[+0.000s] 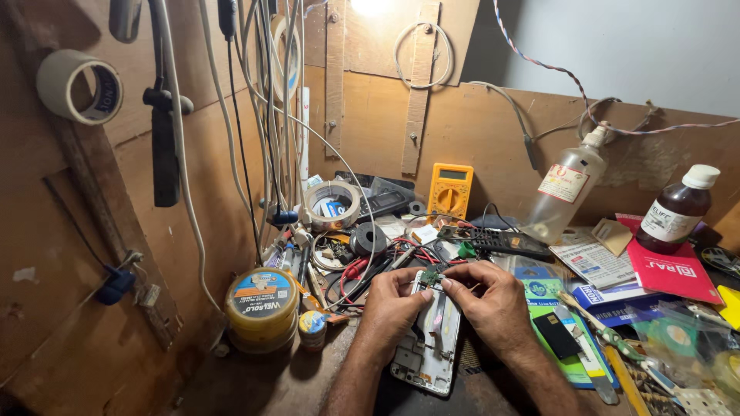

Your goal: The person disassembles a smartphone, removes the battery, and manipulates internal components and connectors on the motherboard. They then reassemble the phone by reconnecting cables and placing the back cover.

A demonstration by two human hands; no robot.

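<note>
I see the opened phone frame (428, 350) lying at six o'clock on the bench (254, 381); my left hand (393, 306) and right hand (489, 296) both pinch a small green circuit board (430, 276) (at its top end).

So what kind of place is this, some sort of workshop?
Most likely a small phone or electronics repair bench: both hands work on an opened phone, a yellow multimeter leans on the wooden wall, and a solder paste tin stands nearby.

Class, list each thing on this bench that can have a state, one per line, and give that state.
Phone: back off, insides exposed.
Left hand: pinching a small part at the phone's top.
Right hand: pinching it too.
Multimeter: upright against the wall.
Clear bottle: leaning.
Brown bottle: capped, upright.
</note>
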